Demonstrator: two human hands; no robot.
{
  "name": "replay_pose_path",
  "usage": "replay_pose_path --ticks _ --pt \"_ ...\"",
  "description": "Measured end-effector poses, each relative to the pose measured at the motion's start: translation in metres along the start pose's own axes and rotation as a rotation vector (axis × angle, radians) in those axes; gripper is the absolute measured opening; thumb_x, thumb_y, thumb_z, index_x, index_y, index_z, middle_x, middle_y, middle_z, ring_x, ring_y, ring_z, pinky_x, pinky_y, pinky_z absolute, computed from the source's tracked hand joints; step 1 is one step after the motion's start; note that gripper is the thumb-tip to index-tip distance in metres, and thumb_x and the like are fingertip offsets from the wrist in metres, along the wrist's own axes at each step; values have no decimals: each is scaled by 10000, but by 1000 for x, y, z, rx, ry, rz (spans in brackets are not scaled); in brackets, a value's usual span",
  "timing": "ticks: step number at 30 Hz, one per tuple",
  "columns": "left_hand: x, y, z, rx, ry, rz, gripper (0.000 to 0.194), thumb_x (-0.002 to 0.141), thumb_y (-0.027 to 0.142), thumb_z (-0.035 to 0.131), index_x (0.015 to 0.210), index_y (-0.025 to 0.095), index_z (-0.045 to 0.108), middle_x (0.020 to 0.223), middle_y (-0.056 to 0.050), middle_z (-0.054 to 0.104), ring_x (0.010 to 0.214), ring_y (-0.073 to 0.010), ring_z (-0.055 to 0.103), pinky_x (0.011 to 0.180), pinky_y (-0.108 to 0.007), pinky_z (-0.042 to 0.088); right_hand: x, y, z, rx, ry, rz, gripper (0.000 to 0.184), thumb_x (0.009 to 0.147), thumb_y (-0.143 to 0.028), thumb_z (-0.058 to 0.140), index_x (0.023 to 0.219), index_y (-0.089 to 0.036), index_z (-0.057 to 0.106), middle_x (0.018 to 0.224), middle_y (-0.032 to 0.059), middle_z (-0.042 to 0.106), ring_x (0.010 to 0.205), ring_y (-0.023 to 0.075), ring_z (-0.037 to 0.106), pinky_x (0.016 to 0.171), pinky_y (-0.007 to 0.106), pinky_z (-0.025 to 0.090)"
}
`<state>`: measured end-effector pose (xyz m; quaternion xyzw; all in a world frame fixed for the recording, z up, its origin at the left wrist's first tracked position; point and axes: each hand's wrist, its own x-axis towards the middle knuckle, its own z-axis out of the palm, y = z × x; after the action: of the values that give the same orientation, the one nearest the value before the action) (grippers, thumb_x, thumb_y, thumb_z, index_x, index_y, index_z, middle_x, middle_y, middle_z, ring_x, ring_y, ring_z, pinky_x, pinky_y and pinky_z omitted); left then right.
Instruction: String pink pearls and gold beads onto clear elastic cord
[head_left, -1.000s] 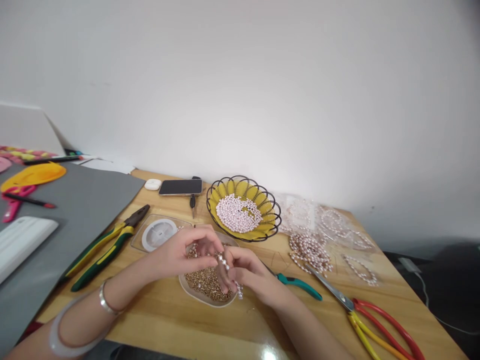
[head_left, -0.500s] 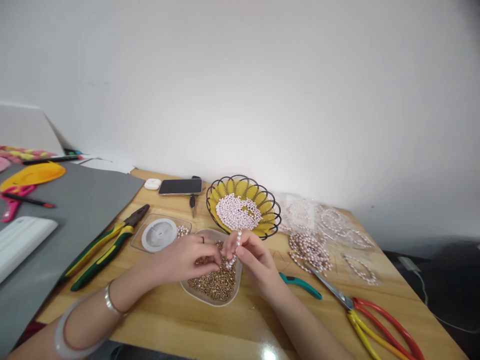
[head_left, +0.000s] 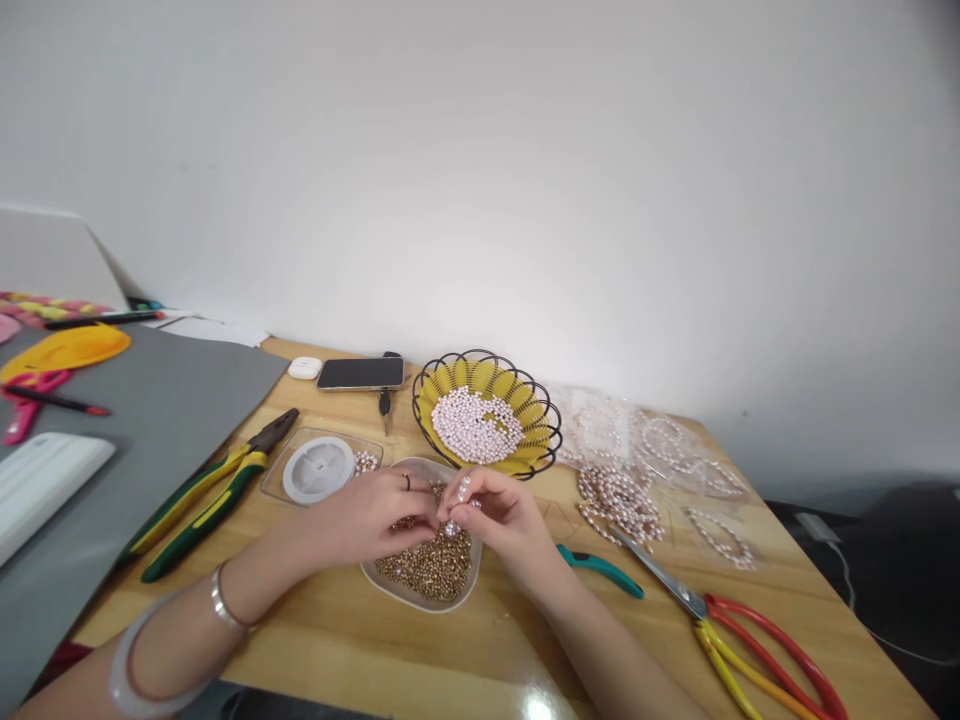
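A short string of pearly white beads (head_left: 463, 490) is pinched between the thumb and fingers of my right hand (head_left: 508, 520). Some of its beads hang below the fingertips. My left hand (head_left: 379, 515), wearing a ring and bracelets, meets it fingertip to fingertip. Its fingers are closed in a pinch, and whatever lies between them is too small to make out. Both hands hover over a pale tray (head_left: 424, 603) filled with small gold-brown beads (head_left: 431, 568). Behind them stands a black wire basket with a yellow lining (head_left: 541, 430), holding pale pink beads (head_left: 476, 425).
Left lie green-yellow pliers (head_left: 240, 485) and a white spool (head_left: 319, 470) on a clear box. A phone (head_left: 361, 374) rests near the wall. On the right are strung beads (head_left: 622, 500), bagged strands (head_left: 667, 445), a teal-handled tool (head_left: 604, 572) and scissors with red-yellow handles (head_left: 705, 608).
My right hand has shifted slightly left and turned, bringing the bead string lower and closer to my left fingertips. The left hand has hardly moved.
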<state>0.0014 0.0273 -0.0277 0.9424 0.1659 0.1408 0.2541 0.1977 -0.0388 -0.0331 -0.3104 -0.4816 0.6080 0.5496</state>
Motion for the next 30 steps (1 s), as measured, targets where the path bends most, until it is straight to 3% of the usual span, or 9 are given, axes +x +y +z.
replay_pose_path --ticks 7,13,19,26,30 --pt "-2 0 2 -55 -30 51 60 844 178 725 891 216 725 874 -32 713 844 -204 664 734 -305 506 1 2 0 17 -25 25 125 805 -268 800 745 -211 707 822 32 740 672 152 640 682 312 538" --pt "-2 1 3 -36 -48 105 136 758 102 786 798 202 702 853 -19 711 864 -208 655 744 -310 490 1 2 -1 -38 6 -33 132 790 -278 816 728 -212 720 839 35 701 785 174 642 788 335 518" --pt "-1 5 1 -39 -66 105 101 813 153 762 868 212 703 904 -21 726 891 -214 668 790 -327 499 1 1 -1 -55 3 -45 165 807 -302 803 725 -205 698 825 29 662 790 171 615 777 323 501" --pt "3 7 2 8 25 138 69 871 152 690 922 197 681 969 -57 710 944 -234 647 850 -371 522 1 2 0 2 0 -6 182 825 -345 777 768 -209 672 836 22 614 650 144 571 588 288 523" --pt "1 2 6 66 87 142 173 924 104 583 1033 198 681 1046 -86 711 1051 -254 617 907 -403 523 1 2 0 -14 56 -53 188 825 -329 781 758 -205 657 800 22 630 708 156 588 645 289 510"
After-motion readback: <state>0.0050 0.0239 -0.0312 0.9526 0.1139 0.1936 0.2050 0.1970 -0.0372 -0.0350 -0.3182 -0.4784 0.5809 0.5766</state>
